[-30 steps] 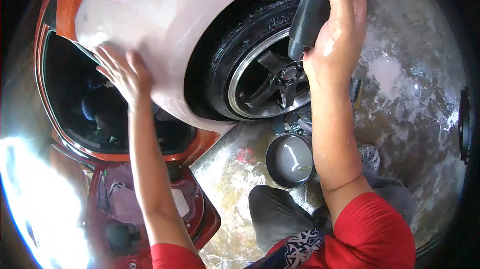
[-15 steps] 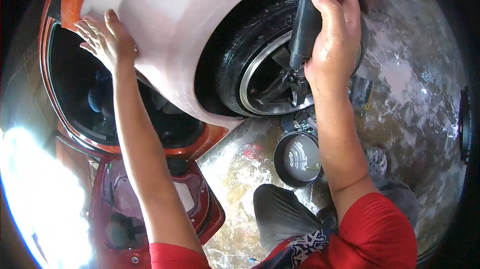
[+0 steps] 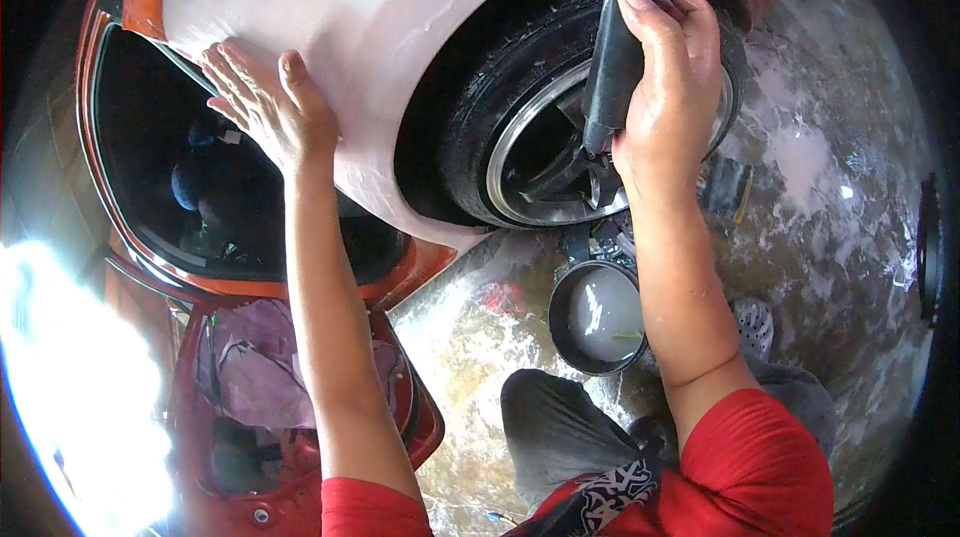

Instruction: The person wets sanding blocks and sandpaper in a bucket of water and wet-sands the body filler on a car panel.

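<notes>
My left hand [image 3: 272,109] lies on the pale, wet, primer-coated rear panel [image 3: 345,27] of an orange car, fingers stretched and thumb apart, holding nothing. In my right hand [image 3: 672,87] is a long sanding block [image 3: 615,72] that looks wrapped in dark grey sandpaper. It is tilted nearly upright in view, in front of the wheel [image 3: 520,162], and my thumb presses on its near face. My fingers curl behind it, partly hidden. I cannot tell whether the block touches the panel's edge above the wheel arch.
A round dark bucket [image 3: 556,337] of cloudy water stands on the wet, white-streaked floor [image 3: 800,227] below the wheel. Behind my right forearm lies a dark flat piece [image 3: 725,187]. An open car door [image 3: 300,467] and dark window opening [image 3: 140,157] are at left.
My left hand has slid right along the panel, toward the wheel arch. My right hand still holds the sanding block, which has dropped slightly. The view has shifted a little.
</notes>
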Tool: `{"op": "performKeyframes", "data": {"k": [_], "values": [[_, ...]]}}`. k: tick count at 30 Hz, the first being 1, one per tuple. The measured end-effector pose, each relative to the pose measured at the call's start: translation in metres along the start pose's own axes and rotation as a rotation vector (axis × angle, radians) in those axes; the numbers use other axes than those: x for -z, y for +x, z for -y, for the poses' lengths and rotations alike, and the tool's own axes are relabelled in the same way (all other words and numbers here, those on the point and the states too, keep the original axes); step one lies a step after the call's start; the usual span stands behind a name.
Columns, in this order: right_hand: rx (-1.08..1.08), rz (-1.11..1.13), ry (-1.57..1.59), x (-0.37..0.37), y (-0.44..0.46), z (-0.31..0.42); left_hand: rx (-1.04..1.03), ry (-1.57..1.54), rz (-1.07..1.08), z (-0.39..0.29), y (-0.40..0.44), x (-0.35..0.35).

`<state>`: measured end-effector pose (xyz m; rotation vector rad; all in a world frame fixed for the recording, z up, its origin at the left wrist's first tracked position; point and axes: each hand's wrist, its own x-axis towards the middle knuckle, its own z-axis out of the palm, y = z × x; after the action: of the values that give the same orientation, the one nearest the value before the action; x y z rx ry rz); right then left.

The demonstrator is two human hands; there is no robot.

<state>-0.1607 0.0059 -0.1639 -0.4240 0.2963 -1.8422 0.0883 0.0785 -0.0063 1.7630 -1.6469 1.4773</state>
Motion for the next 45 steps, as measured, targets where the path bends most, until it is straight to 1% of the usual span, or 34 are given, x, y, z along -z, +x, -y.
{"op": "performKeyframes", "data": {"k": [4,9,12,15,18,21,24,27,30,33,34,35,37,39,41,42,43,45], "values": [[0.003,0.042,-0.035,0.003,-0.004,-0.003,-0.037,0.031,-0.004,0.003,-0.018,-0.003],[0.027,0.074,-0.107,0.006,-0.007,-0.005,-0.018,0.036,0.011,0.001,-0.041,-0.003],[0.147,0.177,-0.221,0.014,-0.006,-0.01,-0.002,0.036,0.022,-0.004,-0.053,-0.002],[-0.053,0.078,-0.095,0.004,-0.011,0.003,0.01,0.04,0.037,-0.002,-0.069,-0.004],[0.022,0.089,-0.054,0.01,-0.007,-0.008,0.035,0.04,0.041,-0.004,-0.086,-0.004],[0.342,0.232,-0.341,0.018,-0.007,-0.015,0.058,0.022,0.031,-0.004,-0.109,-0.007],[-0.008,0.076,-0.132,0.008,-0.014,-0.001,0.077,0.018,0.034,-0.003,-0.138,-0.011],[0.005,0.064,-0.185,0.01,-0.018,-0.002,0.117,0.015,0.023,-0.005,-0.172,-0.019],[-0.111,0.083,-0.185,0.007,-0.031,0.007,0.124,0.056,0.03,-0.002,-0.208,-0.029],[-0.227,0.247,-0.188,0.011,-0.044,0.014,0.188,0.095,0.044,-0.006,-0.251,-0.039],[-0.235,0.295,-0.254,0.011,-0.048,0.015,0.215,0.104,0.044,-0.007,-0.268,-0.045],[-0.28,0.332,-0.197,0.012,-0.053,0.013,0.241,0.113,0.044,-0.008,-0.284,-0.05],[-0.411,0.492,-0.314,0.018,-0.061,0.015,0.303,0.128,0.055,-0.014,-0.31,-0.06],[-0.473,0.775,-0.486,0.027,-0.064,0.011,0.371,0.125,0.084,-0.024,-0.333,-0.066],[-0.575,1.047,-0.577,0.039,-0.074,-0.002,0.436,0.108,0.124,-0.037,-0.35,-0.066],[-0.698,1.201,-0.621,0.038,-0.075,-0.001,0.465,0.074,0.199,-0.05,-0.356,-0.057],[-0.802,1.31,-0.677,0.047,-0.083,-0.013,0.527,-0.011,0.226,-0.066,-0.363,-0.044],[-0.624,1.616,-1.022,0.063,-0.096,-0.036,0.645,-0.187,0.271,-0.097,-0.377,-0.012]]}}
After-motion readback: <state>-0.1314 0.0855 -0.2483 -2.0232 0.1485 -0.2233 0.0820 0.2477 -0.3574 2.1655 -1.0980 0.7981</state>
